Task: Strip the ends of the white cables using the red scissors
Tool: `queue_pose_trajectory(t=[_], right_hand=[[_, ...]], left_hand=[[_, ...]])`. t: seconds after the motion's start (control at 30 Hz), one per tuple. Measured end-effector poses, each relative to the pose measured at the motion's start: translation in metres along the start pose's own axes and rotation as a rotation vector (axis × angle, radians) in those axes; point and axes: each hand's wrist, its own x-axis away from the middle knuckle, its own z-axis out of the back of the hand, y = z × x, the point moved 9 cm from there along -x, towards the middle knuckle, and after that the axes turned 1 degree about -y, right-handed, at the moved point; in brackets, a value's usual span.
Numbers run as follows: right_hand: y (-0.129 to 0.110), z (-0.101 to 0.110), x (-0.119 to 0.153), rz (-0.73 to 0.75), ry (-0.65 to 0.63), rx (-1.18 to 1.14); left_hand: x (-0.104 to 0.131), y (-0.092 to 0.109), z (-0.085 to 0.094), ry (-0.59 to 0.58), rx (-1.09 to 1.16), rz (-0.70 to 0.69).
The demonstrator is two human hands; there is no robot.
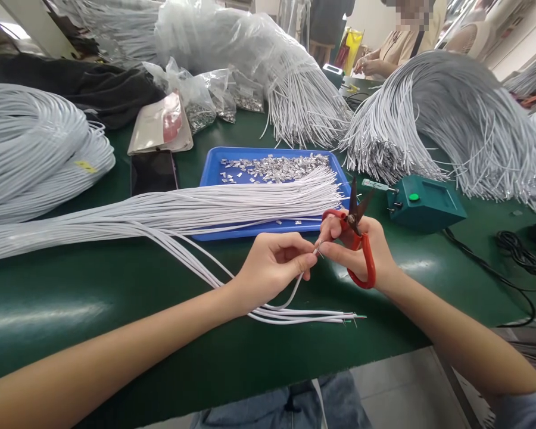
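Observation:
Between thumb and fingers, my left hand [272, 265] pinches a white cable [295, 290] close to its end. My right hand [361, 247] has red-handled scissors [368, 262] hooked on its fingers, blades spread and pointing up. Its thumb and fingertip meet at thin wires at the cable's end, touching or nearly touching my left fingertips. A few loose white cables [312, 316] with stripped ends lie below my hands. Behind them, a thick bundle of white cables [232, 205] rests across a blue tray [205, 173] that holds many small metal pieces [277, 167].
A green device [426, 202] with a black cord [486, 271] sits at right. Large grey cable bundles [464, 113] stand behind. At left are a cable coil [40, 149], a phone [153, 171], a pouch [161, 128] and plastic bags [196, 101]. Across the table is a person [388, 50].

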Motion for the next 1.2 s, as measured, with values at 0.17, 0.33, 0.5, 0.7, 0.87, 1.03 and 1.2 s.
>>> queue_pose_trajectory(t=[0.17, 0.33, 0.5, 0.7, 0.87, 1.03, 1.2], right_hand=[[0.005, 0.001, 0.001, -0.057, 0.017, -0.011], [0.005, 0.001, 0.003, -0.064, 0.036, -0.025], [0.000, -0.001, 0.003, -0.039, 0.026, -0.010], [-0.003, -0.004, 0.004, 0.036, -0.023, -0.038], [-0.002, -0.002, 0.005, 0.029, 0.009, 0.011], [-0.006, -0.002, 0.005, 0.029, 0.038, 0.061], [-0.009, -0.002, 0.006, 0.060, 0.055, 0.077]], left_hand=[[-0.001, -0.001, 0.002, 0.023, -0.010, 0.003], [0.000, -0.003, 0.002, 0.034, -0.009, 0.023], [-0.001, -0.008, -0.001, -0.013, 0.042, 0.088], [0.001, -0.017, -0.009, -0.130, 0.187, 0.162], [0.000, -0.014, -0.005, -0.075, 0.116, 0.138], [-0.002, -0.004, 0.000, 0.001, 0.012, 0.068], [-0.001, 0.000, 0.000, 0.007, -0.032, 0.017]])
